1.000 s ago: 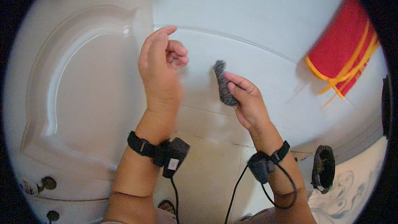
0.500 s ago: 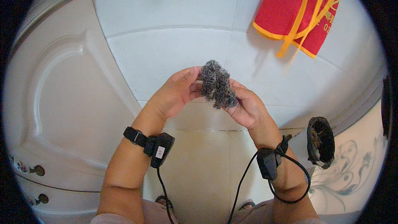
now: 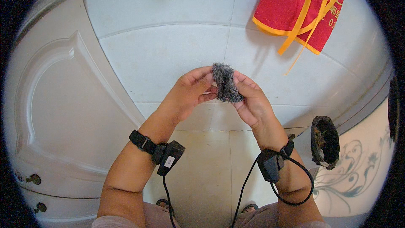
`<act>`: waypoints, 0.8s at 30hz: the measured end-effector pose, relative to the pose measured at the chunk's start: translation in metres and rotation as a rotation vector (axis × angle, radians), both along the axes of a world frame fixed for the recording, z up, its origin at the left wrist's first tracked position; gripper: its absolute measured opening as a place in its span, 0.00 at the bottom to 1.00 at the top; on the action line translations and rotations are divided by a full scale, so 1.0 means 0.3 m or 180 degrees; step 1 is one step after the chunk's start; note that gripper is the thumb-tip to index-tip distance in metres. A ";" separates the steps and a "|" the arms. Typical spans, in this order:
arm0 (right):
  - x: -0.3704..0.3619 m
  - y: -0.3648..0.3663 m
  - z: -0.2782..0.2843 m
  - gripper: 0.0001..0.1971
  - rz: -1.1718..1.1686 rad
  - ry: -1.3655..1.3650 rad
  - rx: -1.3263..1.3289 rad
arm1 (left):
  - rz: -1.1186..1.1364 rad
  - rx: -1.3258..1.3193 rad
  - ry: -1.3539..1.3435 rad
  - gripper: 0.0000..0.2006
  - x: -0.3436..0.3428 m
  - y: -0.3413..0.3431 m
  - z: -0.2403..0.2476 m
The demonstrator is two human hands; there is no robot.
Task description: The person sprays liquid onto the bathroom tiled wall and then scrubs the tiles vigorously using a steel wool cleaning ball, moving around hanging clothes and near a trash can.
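Observation:
A dark grey, fuzzy wire scouring pad (image 3: 228, 83) is held up between my two hands in front of the pale tiled wall. My left hand (image 3: 193, 90) is closed on its left edge, pinching it between thumb and fingers. On the other side, my right hand (image 3: 252, 97) grips the pad's right edge, with the thumb across its front. The pad looks flattened and roughly oblong, with coarse curly strands. Parts of the fingers are hidden behind it.
A red apron (image 3: 295, 12) with yellow trim hangs on the wall at upper right. Below it stands a bin with a black liner (image 3: 314, 143). White cabinet doors (image 3: 71, 114) fill the left side. Cabled black devices (image 3: 172, 158) are strapped to my wrists.
The scouring pad has gone from a twisted, bunched shape to a flatter, more compact one. Both hands have shifted slightly around it, and the view has turned a little.

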State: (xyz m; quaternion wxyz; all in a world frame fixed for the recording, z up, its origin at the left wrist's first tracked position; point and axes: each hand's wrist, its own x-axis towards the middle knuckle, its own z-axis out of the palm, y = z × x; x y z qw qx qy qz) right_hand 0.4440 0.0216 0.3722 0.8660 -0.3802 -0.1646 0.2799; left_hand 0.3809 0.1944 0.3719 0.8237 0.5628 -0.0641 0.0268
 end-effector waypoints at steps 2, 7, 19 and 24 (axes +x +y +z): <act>0.000 0.014 -0.007 0.14 -0.0035 -0.0063 -0.0057 | -0.0028 0.0134 -0.0210 0.16 0.000 0.009 -0.013; -0.015 0.038 -0.004 0.14 -0.0138 -0.0283 -0.0323 | 0.0062 0.0805 -0.0533 0.21 0.011 0.000 0.005; -0.061 0.019 0.044 0.31 -0.0969 -0.0769 -0.0536 | 0.1214 0.1903 -0.1269 0.23 0.001 -0.131 -0.046; -0.052 0.026 0.041 0.30 -0.0839 -0.0939 -0.0351 | 0.1265 0.1864 -0.1110 0.21 -0.018 -0.150 -0.041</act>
